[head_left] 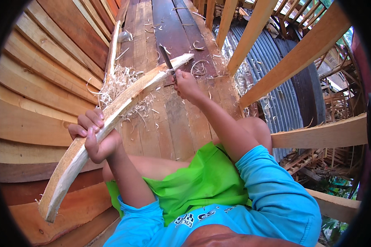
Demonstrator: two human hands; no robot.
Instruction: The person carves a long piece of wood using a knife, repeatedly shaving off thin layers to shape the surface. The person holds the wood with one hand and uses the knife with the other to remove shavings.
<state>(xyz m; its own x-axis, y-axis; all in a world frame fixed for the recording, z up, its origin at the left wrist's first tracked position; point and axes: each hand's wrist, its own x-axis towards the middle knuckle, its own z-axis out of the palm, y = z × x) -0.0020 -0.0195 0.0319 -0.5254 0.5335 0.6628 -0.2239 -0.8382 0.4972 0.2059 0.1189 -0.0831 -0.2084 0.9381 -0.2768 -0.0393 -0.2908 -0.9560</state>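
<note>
Your left hand (92, 138) is wrapped tight round the curved wooden piece (111, 119), which slants from near your knee to the floor planks (181, 123). Your right hand (185, 84) is closed on one knife (167, 61) at its far end. Risk: the blade could skip off the grain toward your legs. One piece, one knife, countless shavings (119, 84) beside it.

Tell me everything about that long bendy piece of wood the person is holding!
The curved wooden piece is long, pale and freshly shaved, with a darker brown outer edge. It slants from lower left up to the middle. The left hand grips it partway along; the right hand presses a dark knife blade against its upper end. Curly shavings lie beneath it on the plank floor.
</note>
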